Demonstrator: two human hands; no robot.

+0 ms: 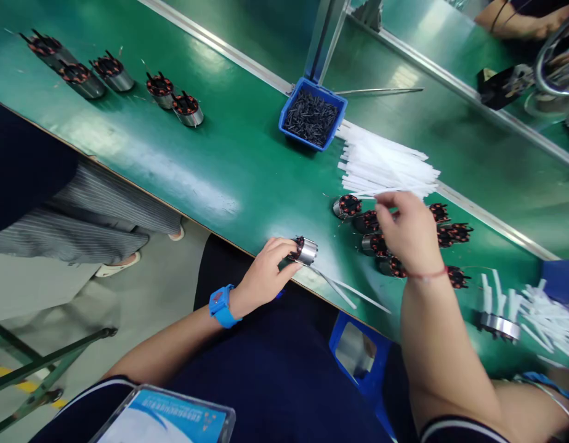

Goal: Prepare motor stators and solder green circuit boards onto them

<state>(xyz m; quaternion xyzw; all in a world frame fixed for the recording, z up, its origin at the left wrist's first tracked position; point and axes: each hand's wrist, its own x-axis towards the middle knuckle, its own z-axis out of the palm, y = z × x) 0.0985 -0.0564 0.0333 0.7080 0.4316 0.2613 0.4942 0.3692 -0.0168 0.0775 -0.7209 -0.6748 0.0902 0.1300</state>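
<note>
My left hand (274, 266) is closed around a motor stator (307, 251) lying on its side at the table's near edge. Its silver ring faces right, and thin white sleeves (342, 289) trail from it over the table. My right hand (407, 227) hovers over a group of stators (374, 245), just below a pile of white sleeves (386, 161). Its thumb and index finger are curled together at the pile's lower edge; whatever they pinch is too small or blurred to make out.
A blue bin (313, 114) of short black tubes stands at the back. More stators (187, 109) sit far left. At right, a stator with white sleeves (499, 326) lies beside loose sleeves (550, 317). A metal post (325, 40) rises behind the bin. Other people are at left and right.
</note>
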